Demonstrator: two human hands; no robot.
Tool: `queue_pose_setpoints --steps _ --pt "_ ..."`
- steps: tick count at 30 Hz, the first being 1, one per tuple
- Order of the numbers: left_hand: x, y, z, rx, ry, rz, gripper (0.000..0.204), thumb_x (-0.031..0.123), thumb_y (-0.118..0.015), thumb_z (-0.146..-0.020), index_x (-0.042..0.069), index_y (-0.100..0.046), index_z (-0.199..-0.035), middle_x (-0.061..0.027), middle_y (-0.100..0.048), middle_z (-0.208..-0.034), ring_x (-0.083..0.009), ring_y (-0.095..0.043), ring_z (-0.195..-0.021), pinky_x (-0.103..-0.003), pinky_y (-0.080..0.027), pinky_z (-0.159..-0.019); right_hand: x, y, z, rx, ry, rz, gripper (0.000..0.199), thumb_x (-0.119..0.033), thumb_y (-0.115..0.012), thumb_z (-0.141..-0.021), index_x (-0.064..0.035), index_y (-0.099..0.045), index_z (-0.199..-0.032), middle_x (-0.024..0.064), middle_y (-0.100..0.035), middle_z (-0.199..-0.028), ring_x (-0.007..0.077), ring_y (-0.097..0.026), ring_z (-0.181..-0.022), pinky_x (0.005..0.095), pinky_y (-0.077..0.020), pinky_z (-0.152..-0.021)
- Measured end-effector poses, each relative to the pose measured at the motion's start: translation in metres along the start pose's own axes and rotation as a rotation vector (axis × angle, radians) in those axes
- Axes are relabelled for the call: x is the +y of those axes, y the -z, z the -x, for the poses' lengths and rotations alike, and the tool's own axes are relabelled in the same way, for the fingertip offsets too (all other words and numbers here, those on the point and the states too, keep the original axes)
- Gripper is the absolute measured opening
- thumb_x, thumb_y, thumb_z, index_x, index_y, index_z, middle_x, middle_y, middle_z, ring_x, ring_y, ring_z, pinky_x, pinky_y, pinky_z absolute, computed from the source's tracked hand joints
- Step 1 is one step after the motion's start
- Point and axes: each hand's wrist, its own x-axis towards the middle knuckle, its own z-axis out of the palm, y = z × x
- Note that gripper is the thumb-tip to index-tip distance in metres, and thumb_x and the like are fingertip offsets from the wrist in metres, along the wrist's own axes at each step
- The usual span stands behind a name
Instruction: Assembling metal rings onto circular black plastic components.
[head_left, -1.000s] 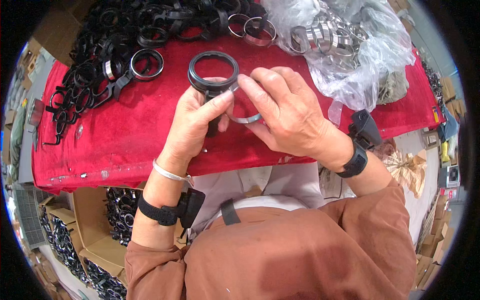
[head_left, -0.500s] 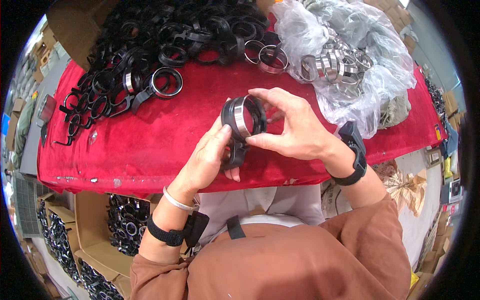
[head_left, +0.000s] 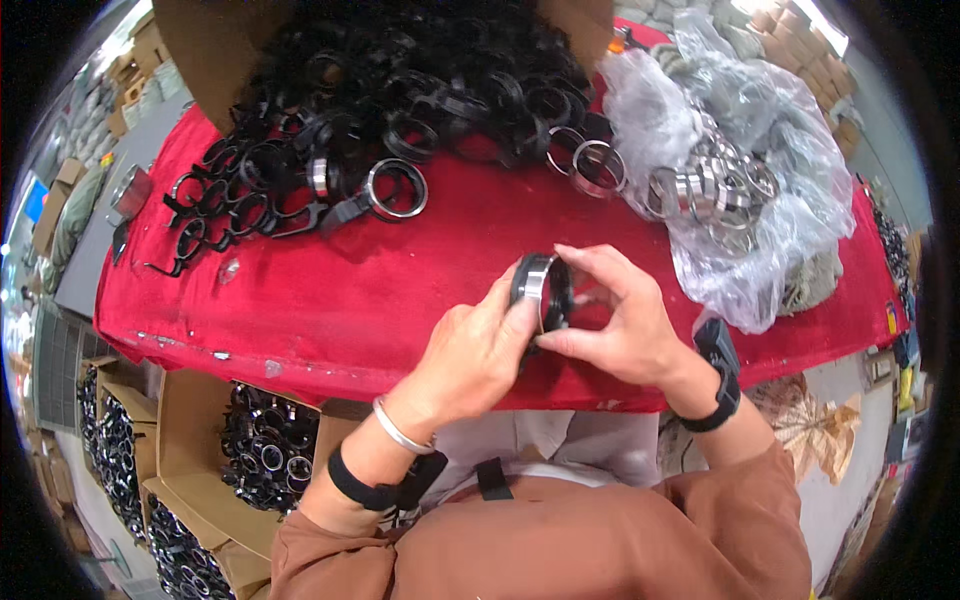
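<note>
Shows, seen from above, a black ring (head_left: 519,284) and a silver band (head_left: 535,287) held together between both hands, in front of the body and over the near part of the red-covered surface (head_left: 330,300). Stands on edge in this grasp, with the round opening turned toward the right hand (head_left: 630,325) and the axis through it running roughly left to right, from one palm toward the other. Places the black ring on the left side of the pair, the silver band to the right of it, edges upright and nearly parallel. Leaves the seating of the band, fully around the black ring or only partly, impossible to tell from this angle.

Closes the left hand (head_left: 475,345) around the black ring from the left, thumb laid along the lower part of the band, other fingers mostly hidden behind. Curves the right hand into a wide C, fingertip at the upper edge of the band, thumb at the lower edge, palm well clear of the opening. Brings neither hand nearer than the other: both in contact, from opposite sides.

Includes beyond the hands a heap of black holders (head_left: 440,100) at the far left, two loose silver rings (head_left: 597,187) beside it, and, to the right, a clear plastic bag (head_left: 770,275) with more silver rings (head_left: 705,190) gathered in it.
</note>
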Motion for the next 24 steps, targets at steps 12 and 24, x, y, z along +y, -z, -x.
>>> queue_pose_setpoints --steps 12,24 --pt "-0.001 0.038 0.024 0.252 0.103 0.353 0.021 0.019 -0.046 -0.095 -0.001 -0.053 -0.097 -0.0057 -0.065 -0.074 -0.0072 -0.057 -0.066 -0.023 -0.046 -0.059 -0.014 -0.067 -0.057 0.073 -0.421 -0.336 0.063 -0.046 -0.03 -0.098 -0.0054 -0.051 -0.055 0.0003 -0.047 -0.048 0.0095 -0.043 -0.043 0.0265 -0.0339 -0.043" --pt "-0.08 0.232 0.073 0.5 0.248 -1.248 0.048 0.033 -0.064 -0.08 0.011 -0.051 -0.12 -0.0179 -0.042 -0.129 -0.038 -0.038 -0.12 -0.054 -0.034 -0.093 0.024 -0.116 -0.164 -0.17 0.27 0.471 0.071 -0.043 -0.074 -0.07 -0.0014 -0.05 -0.123 0.0271 -0.046 -0.126 0.0396 -0.045 -0.116 0.0434 -0.0393 -0.097"
